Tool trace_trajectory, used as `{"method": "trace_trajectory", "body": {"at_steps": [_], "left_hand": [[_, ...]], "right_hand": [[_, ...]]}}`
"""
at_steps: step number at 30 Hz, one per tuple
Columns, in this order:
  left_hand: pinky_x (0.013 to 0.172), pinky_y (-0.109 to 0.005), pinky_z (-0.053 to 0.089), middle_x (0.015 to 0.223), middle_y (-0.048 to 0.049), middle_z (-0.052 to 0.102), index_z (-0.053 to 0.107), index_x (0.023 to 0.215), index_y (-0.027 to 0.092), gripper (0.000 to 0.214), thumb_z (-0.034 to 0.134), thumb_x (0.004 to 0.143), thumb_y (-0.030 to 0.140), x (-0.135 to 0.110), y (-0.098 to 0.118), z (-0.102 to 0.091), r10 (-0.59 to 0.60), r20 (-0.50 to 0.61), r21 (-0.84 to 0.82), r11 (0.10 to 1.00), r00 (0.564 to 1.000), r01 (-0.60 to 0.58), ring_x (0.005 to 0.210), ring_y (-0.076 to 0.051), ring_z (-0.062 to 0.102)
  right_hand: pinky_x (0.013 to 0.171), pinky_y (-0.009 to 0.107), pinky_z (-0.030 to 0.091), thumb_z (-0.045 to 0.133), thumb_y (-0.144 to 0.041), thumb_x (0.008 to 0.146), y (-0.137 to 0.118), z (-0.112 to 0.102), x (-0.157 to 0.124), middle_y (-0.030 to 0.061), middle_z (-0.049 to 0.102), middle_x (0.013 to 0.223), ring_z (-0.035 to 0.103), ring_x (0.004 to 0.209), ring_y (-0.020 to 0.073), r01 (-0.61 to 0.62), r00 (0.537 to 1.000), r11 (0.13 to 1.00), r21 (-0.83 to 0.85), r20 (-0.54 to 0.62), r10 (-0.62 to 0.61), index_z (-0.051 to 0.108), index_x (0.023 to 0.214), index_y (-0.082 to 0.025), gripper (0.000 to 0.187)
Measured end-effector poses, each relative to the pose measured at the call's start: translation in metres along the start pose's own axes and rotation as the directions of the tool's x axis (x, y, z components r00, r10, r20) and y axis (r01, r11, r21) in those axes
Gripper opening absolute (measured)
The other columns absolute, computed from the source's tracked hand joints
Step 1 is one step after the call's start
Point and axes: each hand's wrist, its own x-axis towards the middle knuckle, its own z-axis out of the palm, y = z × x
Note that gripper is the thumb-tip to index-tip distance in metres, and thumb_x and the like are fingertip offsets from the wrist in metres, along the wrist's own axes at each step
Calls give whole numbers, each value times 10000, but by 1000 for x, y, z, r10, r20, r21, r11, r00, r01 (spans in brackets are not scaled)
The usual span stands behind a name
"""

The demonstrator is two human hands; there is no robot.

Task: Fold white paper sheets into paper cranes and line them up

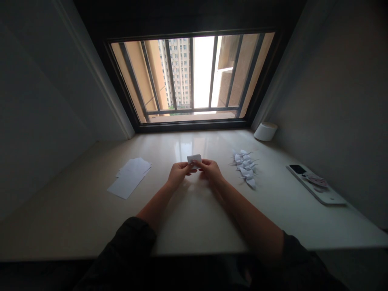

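Note:
A small folded piece of white paper (194, 157) is held upright just above the middle of the sill. My left hand (179, 171) pinches its lower left edge with thumb and fingers. From the other side my right hand (210, 168) grips the lower right edge, so the two thumbs nearly meet on the paper. To the right of my right hand lie several folded white paper cranes (246, 163), bunched in a row. Flat white paper sheets (130, 176) overlap in a loose pile to the left of my left hand.
A phone in a white case (330, 197) lies at the right near the wall. A white cylindrical object (265, 131) stands in the back right corner. Behind the pale sill (182, 226) is a barred window (190, 126); walls close in both sides.

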Motion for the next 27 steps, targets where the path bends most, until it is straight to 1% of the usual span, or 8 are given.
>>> {"method": "trace_trajectory", "body": {"at_steps": [4,8,14,18,22,24,27], "left_hand": [[670,-274,450,838,-122,717,684,945,118,470,643,702,518,2,-2,-2,-14,34,8,1000,999,13,847,-248,671],[669,-276,454,839,-116,718,692,914,121,463,670,671,515,2,1,-3,-18,40,32,999,999,17,818,-236,672],[648,-274,452,809,-117,718,700,860,119,444,672,664,517,2,5,-4,-39,81,63,997,996,34,785,-230,671],[650,-270,453,819,-121,719,699,876,119,422,670,681,492,2,3,-5,-38,113,63,998,993,31,791,-226,672],[646,-268,456,820,-123,718,698,870,119,401,670,688,475,2,3,-6,-34,111,69,997,993,26,783,-223,673],[640,-263,453,816,-124,718,699,863,119,390,666,694,469,2,4,-6,-36,106,86,996,994,27,768,-216,673],[624,-255,445,807,-126,718,699,861,116,389,667,694,465,2,5,-7,-43,102,120,992,994,31,754,-212,673]], "right_hand": [[636,276,412,729,-460,602,7,-4,3,41,694,693,575,618,143,-28,999,999,20,27,28,732,790,-167,348],[614,288,421,749,-446,586,10,-4,4,52,695,697,587,625,165,-57,998,996,71,23,56,729,744,-171,318],[628,298,443,767,-416,568,8,-1,1,45,697,683,604,631,176,1,1000,989,149,-22,2,714,674,-172,271],[607,307,446,798,-412,511,7,-4,3,56,697,666,609,613,186,-6,998,990,140,-62,15,714,667,-163,306],[596,302,432,812,-397,487,5,-8,6,51,691,639,597,580,174,-9,999,993,118,-30,13,713,665,-158,313],[579,292,418,803,-411,499,4,-10,7,44,685,626,584,563,163,-14,1000,996,89,-19,15,712,663,-160,313],[563,276,399,752,-456,567,4,-13,8,28,668,603,556,540,137,-13,1000,999,30,-21,14,717,666,-165,309]]}}
